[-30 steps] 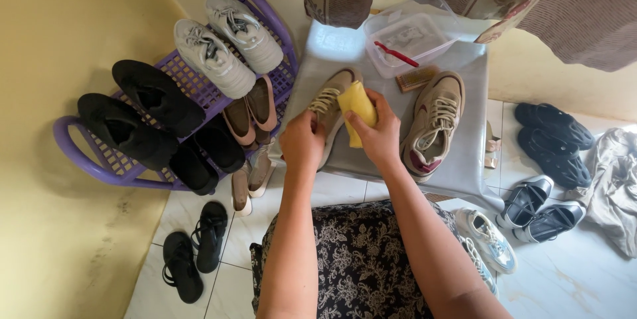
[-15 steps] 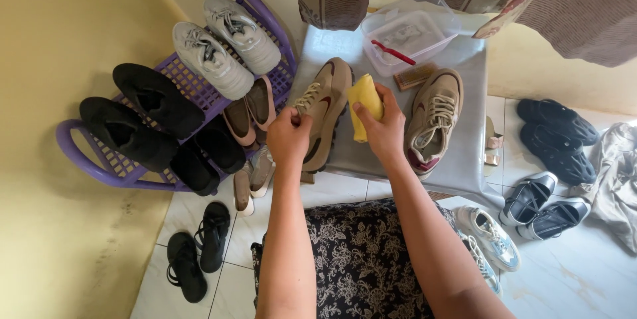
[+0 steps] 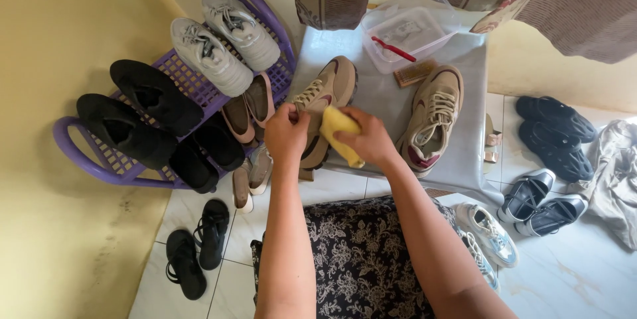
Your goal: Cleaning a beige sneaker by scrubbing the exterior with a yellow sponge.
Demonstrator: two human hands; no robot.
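A beige sneaker (image 3: 328, 93) with maroon trim lies on a low grey table (image 3: 388, 103). My left hand (image 3: 286, 134) grips its near end. My right hand (image 3: 366, 141) presses a folded yellow cloth (image 3: 338, 132) against the sneaker's side. The matching sneaker (image 3: 432, 117) lies to the right on the same table, untouched.
A clear plastic tub (image 3: 408, 27) with a red-handled brush and a wooden brush (image 3: 413, 73) sit at the table's far end. A purple shoe rack (image 3: 199, 87) with grey sneakers and black shoes stands left. Black sandals (image 3: 196, 246), black clogs (image 3: 554, 133) and other shoes lie on the tiled floor.
Both hands and the cloth have shifted nearer along the sneaker, towards its near end. The view has also drifted a little.
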